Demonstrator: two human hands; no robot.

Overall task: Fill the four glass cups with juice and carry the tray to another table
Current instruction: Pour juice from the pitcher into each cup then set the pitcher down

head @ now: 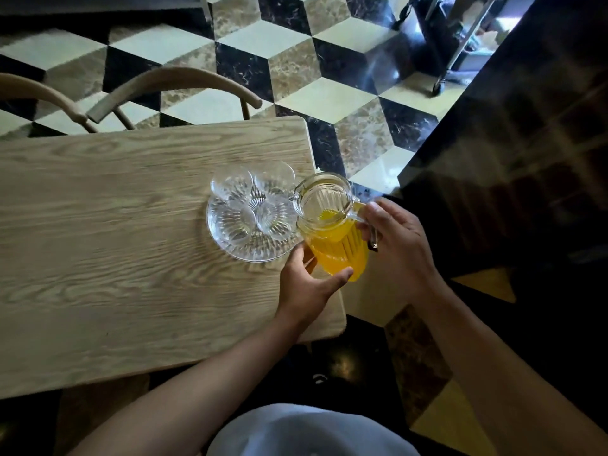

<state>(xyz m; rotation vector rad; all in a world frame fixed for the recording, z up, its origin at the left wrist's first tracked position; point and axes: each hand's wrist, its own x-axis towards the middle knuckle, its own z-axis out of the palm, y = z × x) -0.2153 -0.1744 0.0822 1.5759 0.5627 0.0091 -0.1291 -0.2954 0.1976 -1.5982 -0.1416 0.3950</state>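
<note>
A round ribbed glass tray (pixel 227 248) sits near the right end of the wooden table (pixel 115 225). On it stand several empty glass cups (pixel 235 187), close together. Just right of the tray is a ribbed glass pitcher (pixel 332 232), its lower part full of orange juice. My right hand (pixel 398 245) grips the pitcher's handle. My left hand (pixel 309 284) cups the pitcher's lower side, with the thumb under its base. The pitcher's spout points toward the cups and no juice is flowing.
Two curved wooden chair backs (pixel 171 83) stand at the table's far side. A dark glossy counter (pixel 526 159) rises on the right. A wheeled black cart (pixel 441 44) stands on the checkered marble floor (pixel 329 60) beyond the table.
</note>
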